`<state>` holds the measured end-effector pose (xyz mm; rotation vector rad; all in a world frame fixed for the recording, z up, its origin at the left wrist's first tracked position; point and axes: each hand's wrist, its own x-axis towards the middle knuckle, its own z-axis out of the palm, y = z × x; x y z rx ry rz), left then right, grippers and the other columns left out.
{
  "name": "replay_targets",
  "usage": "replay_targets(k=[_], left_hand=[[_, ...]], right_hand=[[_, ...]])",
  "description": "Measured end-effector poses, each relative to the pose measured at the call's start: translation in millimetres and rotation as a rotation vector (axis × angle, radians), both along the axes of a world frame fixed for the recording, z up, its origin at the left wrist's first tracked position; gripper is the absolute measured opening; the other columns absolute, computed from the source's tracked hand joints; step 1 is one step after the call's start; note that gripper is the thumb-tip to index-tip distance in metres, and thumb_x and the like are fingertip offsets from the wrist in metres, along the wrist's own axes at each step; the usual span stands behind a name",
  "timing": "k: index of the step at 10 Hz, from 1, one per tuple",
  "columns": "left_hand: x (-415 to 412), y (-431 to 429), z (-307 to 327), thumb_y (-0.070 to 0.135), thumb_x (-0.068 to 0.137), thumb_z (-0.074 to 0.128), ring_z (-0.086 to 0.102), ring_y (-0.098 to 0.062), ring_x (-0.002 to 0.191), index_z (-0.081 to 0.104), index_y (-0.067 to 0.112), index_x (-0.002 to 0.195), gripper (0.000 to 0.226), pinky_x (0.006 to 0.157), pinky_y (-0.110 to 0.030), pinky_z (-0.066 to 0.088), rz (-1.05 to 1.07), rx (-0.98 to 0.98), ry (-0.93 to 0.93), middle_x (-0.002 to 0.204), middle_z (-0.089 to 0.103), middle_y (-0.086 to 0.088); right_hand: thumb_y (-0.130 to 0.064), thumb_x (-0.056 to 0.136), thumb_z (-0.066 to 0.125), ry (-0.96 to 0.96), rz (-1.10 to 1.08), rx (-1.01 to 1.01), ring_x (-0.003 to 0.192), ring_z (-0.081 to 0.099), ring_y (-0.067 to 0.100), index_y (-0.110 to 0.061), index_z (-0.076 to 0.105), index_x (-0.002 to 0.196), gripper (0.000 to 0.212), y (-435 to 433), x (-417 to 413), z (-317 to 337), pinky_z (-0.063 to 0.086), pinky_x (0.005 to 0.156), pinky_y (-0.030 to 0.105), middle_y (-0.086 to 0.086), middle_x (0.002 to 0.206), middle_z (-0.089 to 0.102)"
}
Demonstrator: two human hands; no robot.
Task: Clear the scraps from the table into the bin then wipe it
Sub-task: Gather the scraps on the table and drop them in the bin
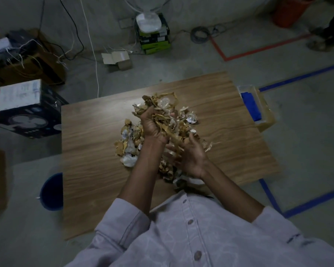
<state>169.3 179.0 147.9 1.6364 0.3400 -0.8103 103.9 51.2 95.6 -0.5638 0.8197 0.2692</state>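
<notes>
A heap of brown paper strips and crumpled clear plastic scraps [129, 143] lies in the middle of the wooden table [89, 132]. My left hand [152, 126] grips a bunch of the brown strips and holds it up above the heap. My right hand [189, 153] is just to its right, fingers curled around more scraps at the heap's near side. A blue bin [51, 191] stands on the floor by the table's left edge, partly hidden by the tabletop. A blue cloth [252, 106] lies in a clear tray at the table's far right corner.
A black fan box [27, 116] with a white box on top stands left of the table. Cardboard boxes, cables and a white fan base lie on the floor beyond. Blue and red tape lines mark the floor at right. A person's feet show at top right.
</notes>
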Motion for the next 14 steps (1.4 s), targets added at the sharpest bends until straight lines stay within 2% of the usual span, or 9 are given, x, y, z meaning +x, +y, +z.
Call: replay_targets(k=[1,3,4,5,7,9,10,12,14], left_hand=[[26.8,-27.7,-4.9,0.022,0.083,0.066,0.060,-0.010,0.047,0.061,0.017,0.075,0.010,0.045,-0.019,0.047,0.167,-0.320,-0.150,0.054,0.063,0.007],[11.0,-48.8,-1.5,0.001,0.073,0.082,0.063,0.005,0.072,0.062,0.022,0.087,0.032,0.063,-0.024,0.053,0.273,-0.079,-0.715,0.081,0.066,0.008],[-12.7,-49.9,-16.4,0.009,0.073,0.082,0.070,-0.013,0.085,0.066,0.008,0.100,0.032,0.069,-0.034,0.059,0.142,-0.144,-0.779,0.091,0.071,-0.001],[-26.5,-55.1,-21.3,0.004,0.076,0.077,0.071,-0.028,0.091,0.065,0.012,0.108,0.035,0.076,-0.050,0.060,0.055,-0.195,-0.792,0.099,0.071,-0.012],[-21.3,-56.3,-31.0,0.001,0.076,0.069,0.068,-0.021,0.099,0.064,0.013,0.117,0.043,0.080,-0.042,0.057,-0.169,-0.116,-0.754,0.106,0.068,-0.006],[-19.4,-64.0,-31.8,0.011,0.071,0.067,0.056,-0.035,0.115,0.052,0.017,0.124,0.055,0.099,-0.055,0.048,-0.346,0.009,-0.914,0.125,0.057,-0.012],[-17.9,-59.5,-34.0,0.013,0.072,0.072,0.030,-0.032,0.145,0.040,0.012,0.149,0.083,0.127,-0.051,0.013,-0.508,0.117,-0.824,0.153,0.037,-0.010],[-15.6,-57.0,-10.4,0.000,0.056,0.067,0.028,-0.023,0.132,0.036,0.012,0.131,0.082,0.093,-0.043,0.058,-0.361,0.008,-0.922,0.138,0.020,-0.007],[-7.8,-37.6,-8.9,-0.007,0.060,0.078,0.047,-0.038,0.135,0.027,0.018,0.145,0.102,0.104,-0.048,0.053,-0.265,-0.492,-0.563,0.146,0.033,-0.019]], right_hand=[[-0.074,0.097,0.037,-0.101,-0.083,0.189,0.113,0.066,0.037,-0.005,0.067,0.128,0.082,8.7,8.8,19.8,0.050,0.101,0.048,0.022,0.126,0.067],[-0.071,0.093,0.049,-0.073,-0.279,0.154,0.116,0.066,0.037,-0.008,0.067,0.132,0.077,12.9,31.3,52.0,0.056,0.086,0.047,0.022,0.124,0.070],[-0.071,0.093,0.049,-0.128,-0.318,0.037,0.112,0.068,0.035,-0.006,0.069,0.129,0.077,-0.1,31.4,55.8,0.055,0.096,0.045,0.019,0.125,0.071],[-0.064,0.090,0.063,-0.186,-0.345,-0.078,0.104,0.070,0.032,-0.007,0.068,0.130,0.070,-7.6,28.9,54.7,0.056,0.095,0.044,0.016,0.117,0.072],[-0.048,0.089,0.074,-0.187,-0.286,-0.272,0.087,0.071,0.021,-0.010,0.074,0.106,0.042,-2.4,18.7,53.4,0.057,0.086,0.036,0.007,0.093,0.073],[-0.027,0.076,0.082,-0.236,-0.143,-0.347,0.106,0.073,0.026,-0.002,0.075,0.112,0.044,-14.0,7.5,52.8,0.057,0.089,0.037,0.014,0.114,0.075],[-0.019,0.077,0.081,-0.259,-0.136,-0.351,0.107,0.071,0.031,0.005,0.070,0.119,0.050,-13.5,5.7,54.5,0.058,0.086,0.038,0.018,0.118,0.073],[-0.022,0.084,0.079,-0.356,-0.225,-0.109,0.107,0.070,0.027,-0.006,0.070,0.119,0.040,-14.2,9.8,44.1,0.058,0.087,0.037,0.014,0.117,0.070],[-0.011,0.093,0.063,-0.354,-0.243,-0.024,0.077,0.074,0.022,-0.004,0.075,0.098,0.014,-21.8,11.8,52.2,0.061,0.066,0.032,0.011,0.093,0.075]])
